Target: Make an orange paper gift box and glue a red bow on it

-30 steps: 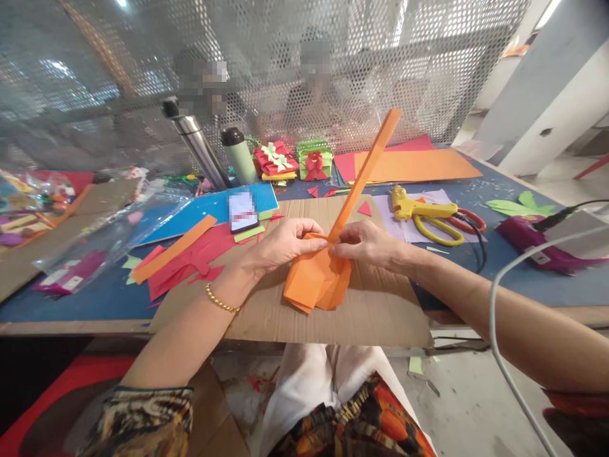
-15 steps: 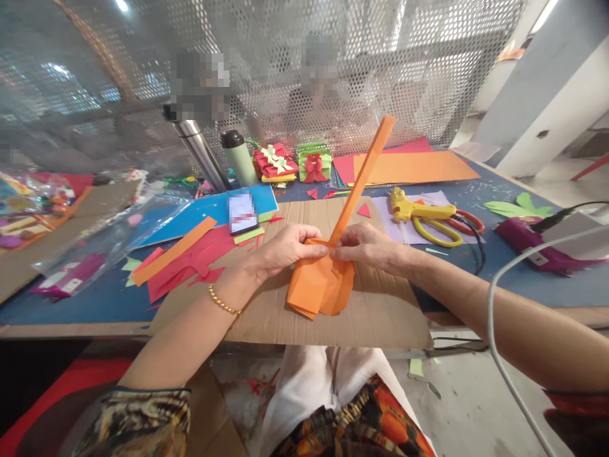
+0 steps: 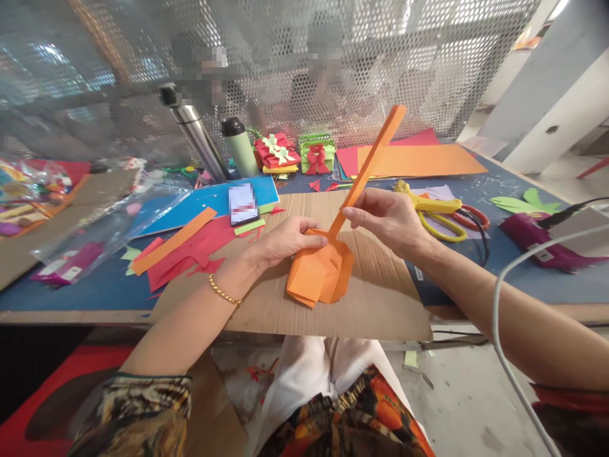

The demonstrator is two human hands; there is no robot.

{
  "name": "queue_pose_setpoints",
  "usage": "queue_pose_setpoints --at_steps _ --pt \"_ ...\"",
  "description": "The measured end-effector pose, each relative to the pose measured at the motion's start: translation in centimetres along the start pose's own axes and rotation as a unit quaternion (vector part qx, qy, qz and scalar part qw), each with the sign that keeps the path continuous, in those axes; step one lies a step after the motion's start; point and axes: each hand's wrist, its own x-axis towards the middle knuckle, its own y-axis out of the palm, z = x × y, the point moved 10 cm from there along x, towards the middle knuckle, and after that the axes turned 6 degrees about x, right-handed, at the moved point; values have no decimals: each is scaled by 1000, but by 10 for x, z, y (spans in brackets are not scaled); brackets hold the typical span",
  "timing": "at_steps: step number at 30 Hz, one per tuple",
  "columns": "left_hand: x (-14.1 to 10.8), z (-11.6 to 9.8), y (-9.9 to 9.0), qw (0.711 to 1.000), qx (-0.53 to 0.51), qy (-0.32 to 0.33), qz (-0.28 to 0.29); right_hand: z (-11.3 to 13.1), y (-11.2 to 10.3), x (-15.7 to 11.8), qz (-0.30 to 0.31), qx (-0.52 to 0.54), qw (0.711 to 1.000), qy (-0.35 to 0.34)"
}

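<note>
Folded orange paper, one: over the middle of the cardboard sheet; left hand pinching its upper edge. Orange paper strip, one: slanting up past the cardboard sheet's far edge; right hand gripping it, thumb against fingers. Step, as judged: fixing strip to folded piece. Next move seemingly calls for a steady join and a straight strip.

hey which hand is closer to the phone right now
Left. The left hand is on the near side of the phone, slightly right of it, gripping folded orange paper; the right hand is farther right, holding the orange strip.
</note>
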Motion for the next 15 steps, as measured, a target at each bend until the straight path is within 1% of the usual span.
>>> queue_pose_setpoints --at_steps 3,6,9,11,15 --pt "-1 0 -4 1000 9 -8 -19 11 2 -5 -8 -42 998 -55" --pt "1 2 -9 999 23 -17 -37 29 7 -13 -9 -110 986 -125" --pt "3 2 -14 999 16 -16 -48 45 18 -23 10 -179 962 -205" --pt "4 2 -16 998 6 -15 -52 51 28 -30 31 -220 942 -250" --pt "5 -1 -21 998 0 -7 -70 54 48 -41 83 -276 908 -303"
